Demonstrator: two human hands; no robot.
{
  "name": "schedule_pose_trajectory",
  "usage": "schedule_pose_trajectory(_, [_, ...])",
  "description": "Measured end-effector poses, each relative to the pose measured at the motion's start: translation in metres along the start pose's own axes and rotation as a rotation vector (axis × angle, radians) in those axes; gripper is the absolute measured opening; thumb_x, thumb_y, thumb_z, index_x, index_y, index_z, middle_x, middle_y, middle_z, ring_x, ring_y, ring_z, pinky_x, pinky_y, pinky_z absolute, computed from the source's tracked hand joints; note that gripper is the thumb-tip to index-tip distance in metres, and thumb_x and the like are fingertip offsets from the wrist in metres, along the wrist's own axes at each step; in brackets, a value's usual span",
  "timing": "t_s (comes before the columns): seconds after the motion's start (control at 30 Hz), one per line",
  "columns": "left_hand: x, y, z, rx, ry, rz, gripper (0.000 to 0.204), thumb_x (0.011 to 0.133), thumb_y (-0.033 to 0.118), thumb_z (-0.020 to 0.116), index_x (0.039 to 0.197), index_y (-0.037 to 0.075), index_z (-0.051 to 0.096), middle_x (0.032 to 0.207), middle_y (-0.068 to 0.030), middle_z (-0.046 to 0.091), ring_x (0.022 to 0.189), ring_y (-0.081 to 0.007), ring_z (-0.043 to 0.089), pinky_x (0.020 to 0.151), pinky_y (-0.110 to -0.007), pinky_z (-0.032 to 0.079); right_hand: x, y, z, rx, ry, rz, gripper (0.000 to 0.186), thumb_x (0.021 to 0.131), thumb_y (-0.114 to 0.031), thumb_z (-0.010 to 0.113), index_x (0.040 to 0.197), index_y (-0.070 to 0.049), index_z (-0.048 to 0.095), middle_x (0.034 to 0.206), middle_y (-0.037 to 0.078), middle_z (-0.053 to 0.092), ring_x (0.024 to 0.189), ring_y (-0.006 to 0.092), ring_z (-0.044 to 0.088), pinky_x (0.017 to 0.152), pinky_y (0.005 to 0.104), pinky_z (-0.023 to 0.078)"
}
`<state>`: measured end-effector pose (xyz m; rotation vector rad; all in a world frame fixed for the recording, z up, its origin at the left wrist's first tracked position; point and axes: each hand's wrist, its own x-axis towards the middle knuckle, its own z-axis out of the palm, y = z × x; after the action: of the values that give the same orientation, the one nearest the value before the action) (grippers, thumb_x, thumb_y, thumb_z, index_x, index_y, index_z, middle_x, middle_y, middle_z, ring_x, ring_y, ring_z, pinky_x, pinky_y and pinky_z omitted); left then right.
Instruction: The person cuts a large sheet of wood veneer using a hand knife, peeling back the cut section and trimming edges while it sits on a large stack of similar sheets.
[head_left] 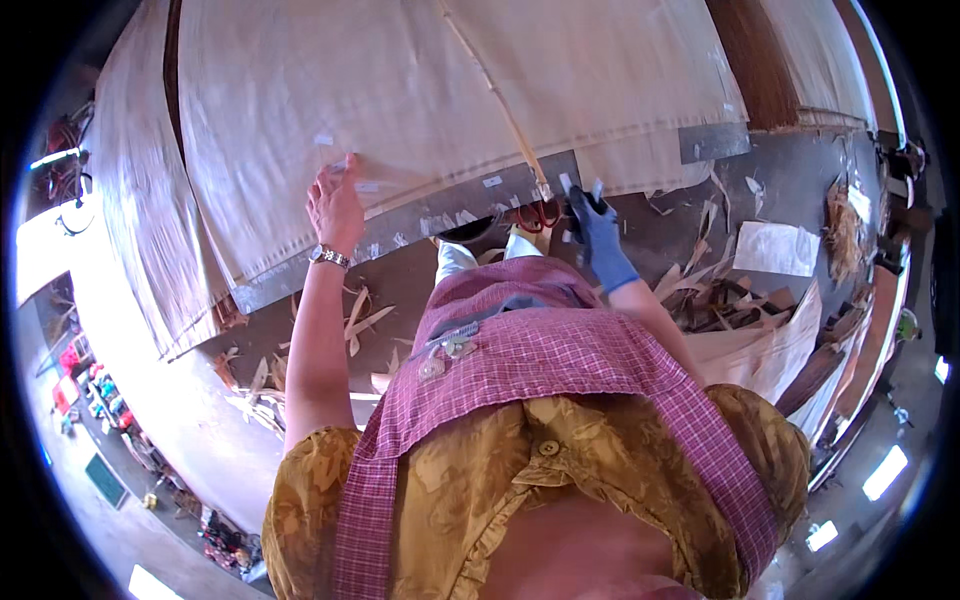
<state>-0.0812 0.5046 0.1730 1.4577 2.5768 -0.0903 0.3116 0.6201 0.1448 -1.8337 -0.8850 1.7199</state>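
Observation:
A pale, thin sheet [400,90], which looks like wood veneer, covers the bench before me. My left hand [337,207], bare and wearing a wristwatch, lies near its front edge with fingers extended. Small whitish tape pieces are stuck on the sheet around those fingertips. My right hand [598,238] wears a blue glove with dark fingers; these are apart, and small white tape pieces show at their tips. Just left of it are red-handled scissors [538,215]. A long thin stick [495,90] rests on the sheet, its near end by the scissors.
More tape bits line the grey metal edge strip [440,215]. Veneer scraps [725,300] litter the floor at right, near a white paper sheet [777,248]. Further veneer sheets [150,200] hang at the left, and a brown one [755,65] lies far right.

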Motion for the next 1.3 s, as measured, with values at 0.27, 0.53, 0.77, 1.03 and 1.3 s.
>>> schedule_pose_trajectory(0.27, [0.006,0.006,-0.004,-0.025,-0.049,0.043,0.065,0.085,0.010,0.050,0.143,0.035,0.035,0.139,-0.0143,0.038,0.119,-0.0378,0.043,0.096,-0.049,0.039,0.053,0.070,-0.007,-0.062,0.129,-0.334,0.018,0.083,-0.020,0.072,0.090,-0.004,0.068,0.076,-0.003,0.064,0.064,0.0062,0.053,0.057,0.0230,0.042])
schedule_pose_trajectory(0.53, [0.018,-0.047,0.012,-0.075,-0.099,0.009,0.057,0.083,0.016,0.056,0.137,0.031,0.044,0.128,-0.0129,0.050,0.118,-0.0331,0.046,0.096,-0.047,0.040,-0.033,-0.029,-0.003,-0.725,0.143,-0.819,0.033,0.082,-0.023,0.072,0.104,0.000,0.063,0.098,0.015,0.065,0.083,0.0284,0.063,0.078,0.0360,0.049])
schedule_pose_trajectory(0.77, [-0.009,-0.202,0.007,0.079,0.339,-0.736,0.070,0.084,0.037,0.062,0.140,0.006,0.035,0.142,-0.0155,0.040,0.132,-0.0309,0.037,0.108,-0.043,0.031,0.015,-0.062,0.089,-1.024,-0.064,-1.048,0.048,0.077,-0.020,0.074,0.115,-0.001,0.053,0.103,0.020,0.065,0.090,0.0348,0.065,0.076,0.0438,0.052])
schedule_pose_trajectory(1.03, [-0.036,-0.247,0.000,-0.290,0.071,-1.159,0.080,0.076,0.043,0.070,0.138,0.006,0.037,0.130,-0.0153,0.053,0.119,-0.0311,0.052,0.100,-0.052,0.039,0.022,-0.042,0.084,-0.876,-0.075,-0.887,0.032,0.082,-0.022,0.067,0.105,-0.001,0.060,0.088,0.019,0.068,0.078,0.0345,0.066,0.068,0.0427,0.052])
schedule_pose_trajectory(1.3, [0.003,-0.172,-0.054,-0.389,0.345,-0.637,0.034,0.075,0.019,0.063,0.108,0.009,0.061,0.092,-0.0195,0.066,0.086,-0.0374,0.064,0.075,-0.048,0.050,0.010,-0.017,0.074,-0.798,-0.214,-0.835,0.033,0.084,-0.028,0.067,0.105,-0.004,0.058,0.084,0.020,0.066,0.076,0.0361,0.065,0.066,0.0461,0.050])
